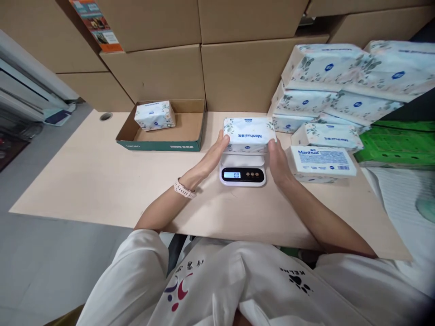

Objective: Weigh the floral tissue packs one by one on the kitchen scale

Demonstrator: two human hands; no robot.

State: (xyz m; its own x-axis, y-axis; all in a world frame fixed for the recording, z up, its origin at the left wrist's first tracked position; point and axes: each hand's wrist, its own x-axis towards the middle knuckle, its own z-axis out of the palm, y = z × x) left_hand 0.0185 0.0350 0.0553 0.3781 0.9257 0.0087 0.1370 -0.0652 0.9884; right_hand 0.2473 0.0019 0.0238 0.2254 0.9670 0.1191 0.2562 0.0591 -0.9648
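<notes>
Between my two hands is a white floral tissue pack (250, 135), held at its two ends over a small white kitchen scale (242, 176). The scale's lit display reads 0.0. My left hand (213, 156) presses the pack's left end, a pale watch band on that wrist. On the opposite end, my right hand (279, 162) has its fingers against the pack. Whether the pack touches the weighing plate, I cannot tell. A second tissue pack (155, 115) lies in the left part of a shallow green cardboard tray (159, 145).
Several tissue packs (322, 68) are stacked at the right of the wooden table (84, 181), with one pack (324, 161) close to my right hand. Cardboard boxes (244, 74) form a wall behind. A green plastic crate (396, 142) stands beyond the right edge.
</notes>
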